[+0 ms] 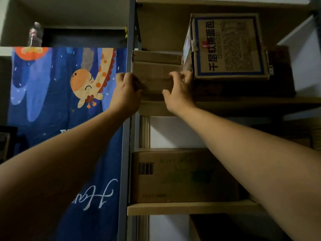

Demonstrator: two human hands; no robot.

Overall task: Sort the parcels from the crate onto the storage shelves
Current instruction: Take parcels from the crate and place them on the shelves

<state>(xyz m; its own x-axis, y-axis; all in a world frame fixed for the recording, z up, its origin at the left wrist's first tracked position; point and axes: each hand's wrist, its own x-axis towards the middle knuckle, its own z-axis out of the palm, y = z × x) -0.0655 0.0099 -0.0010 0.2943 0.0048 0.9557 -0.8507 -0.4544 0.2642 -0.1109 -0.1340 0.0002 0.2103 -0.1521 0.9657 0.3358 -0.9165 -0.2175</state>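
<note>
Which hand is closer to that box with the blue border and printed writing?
Right. The right hand sits at the lower left corner of the blue-bordered box, gripping the plain parcel beside it; the left hand grips that parcel's far side.

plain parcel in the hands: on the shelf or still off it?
On it: the plain parcel rests on the upper shelf beside the printed box, left hand and right hand gripping its front.

Two hands are being counted at twelve o'clock: left hand [127, 89], right hand [179, 87]. Three boxes are being plainly seen: plain box [156, 72] at twelve, printed box [225, 46] at one, barcoded box [182, 176] at six.
</note>
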